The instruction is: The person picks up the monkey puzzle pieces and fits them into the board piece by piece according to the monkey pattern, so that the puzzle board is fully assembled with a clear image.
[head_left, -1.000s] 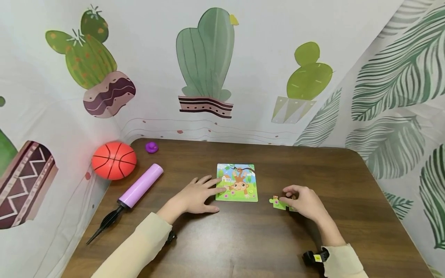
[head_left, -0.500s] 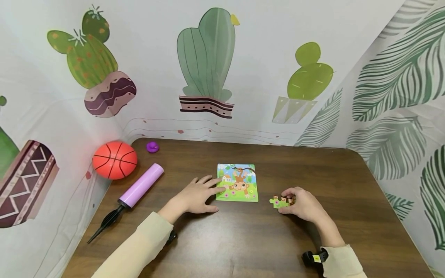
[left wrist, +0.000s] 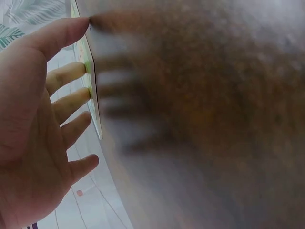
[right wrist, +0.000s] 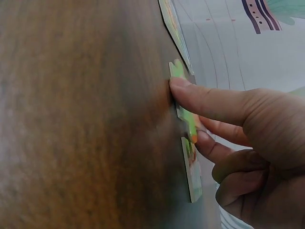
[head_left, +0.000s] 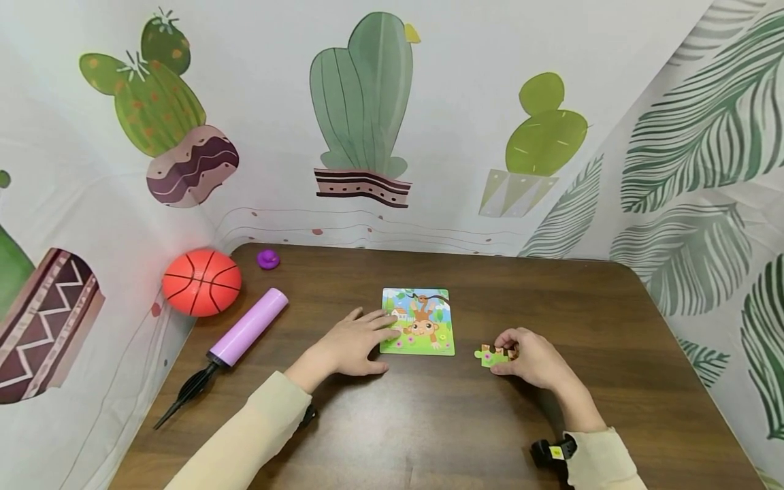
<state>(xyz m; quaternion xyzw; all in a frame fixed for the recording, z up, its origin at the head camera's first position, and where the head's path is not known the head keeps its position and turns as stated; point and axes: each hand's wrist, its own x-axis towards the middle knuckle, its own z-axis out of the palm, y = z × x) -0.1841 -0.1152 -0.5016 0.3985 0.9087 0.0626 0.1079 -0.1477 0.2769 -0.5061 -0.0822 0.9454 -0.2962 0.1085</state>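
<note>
A square jigsaw puzzle (head_left: pixel 425 340) with a monkey picture lies flat in the middle of the table. My left hand (head_left: pixel 352 344) has its fingers spread, index and middle fingertips on the puzzle's left part, thumb on the wood. In the left wrist view those fingertips meet the thin puzzle board (left wrist: pixel 97 107). Right of the puzzle, my right hand (head_left: pixel 535 361) pinches a green jigsaw piece (head_left: pixel 488 357) with a pink flower, thumb on its near edge and fingers at the far edge. Seen from the right wrist, a second jigsaw piece (right wrist: pixel 193 179) lies beside the pinched one, under the curled fingers.
On the left stand a red ball (head_left: pixel 202 282) with black lines and a small purple toy (head_left: pixel 267 259). A lilac hand pump (head_left: pixel 248 328) with a black end lies near the left edge. A cactus-print cloth (head_left: pixel 441 136) hangs behind the brown table (head_left: pixel 441 429).
My right thumb and fingers have closed on the green piece, and the thumb has shifted to its near edge. My left hand has slid slightly right over the puzzle.
</note>
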